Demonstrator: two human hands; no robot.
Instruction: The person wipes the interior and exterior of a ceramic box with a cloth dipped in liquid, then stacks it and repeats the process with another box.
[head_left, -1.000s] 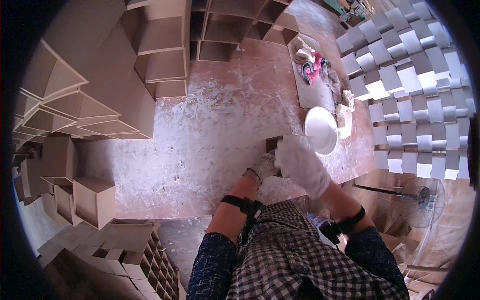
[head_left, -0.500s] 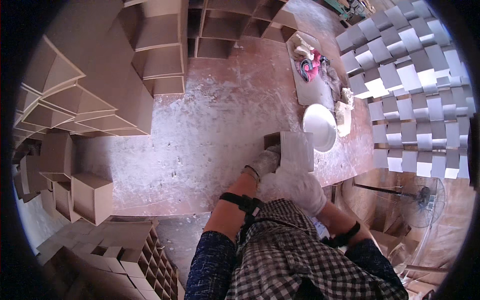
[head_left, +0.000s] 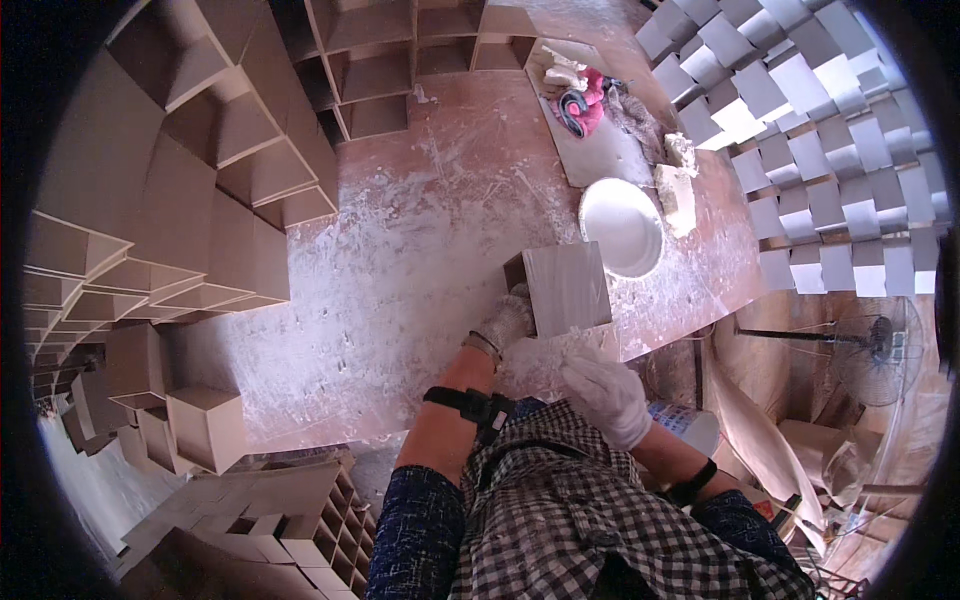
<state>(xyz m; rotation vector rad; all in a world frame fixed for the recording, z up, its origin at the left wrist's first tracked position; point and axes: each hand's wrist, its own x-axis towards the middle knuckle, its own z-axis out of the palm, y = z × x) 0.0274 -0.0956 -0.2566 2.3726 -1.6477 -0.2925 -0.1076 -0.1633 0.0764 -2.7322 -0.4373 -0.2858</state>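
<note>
A brown board box [head_left: 567, 290] stands on the work table, its upper face smeared with whitish wet streaks and its open side turned left. My left hand [head_left: 507, 318], in a pale knit glove, grips it at the open side, the fingers partly hidden inside. Just off the near edge of the box is my right hand [head_left: 606, 398], in a white glove, its fingers stretched out side by side; I make out nothing in it. A white basin [head_left: 621, 228] rests beyond the box to the right.
The table [head_left: 430, 230] is coated with white smears. Stacked brown boxes [head_left: 190, 220] line its left and far sides. A board [head_left: 600, 155] bears pink cloth and foam pieces. Pale stacked boxes [head_left: 800, 150] rise at right, above a fan [head_left: 875, 345]. A bucket [head_left: 690, 425] stands below.
My right hand has come off the box toward me, leaving its upper face uncovered. My left hand keeps its hold. The whole view has turned somewhat.
</note>
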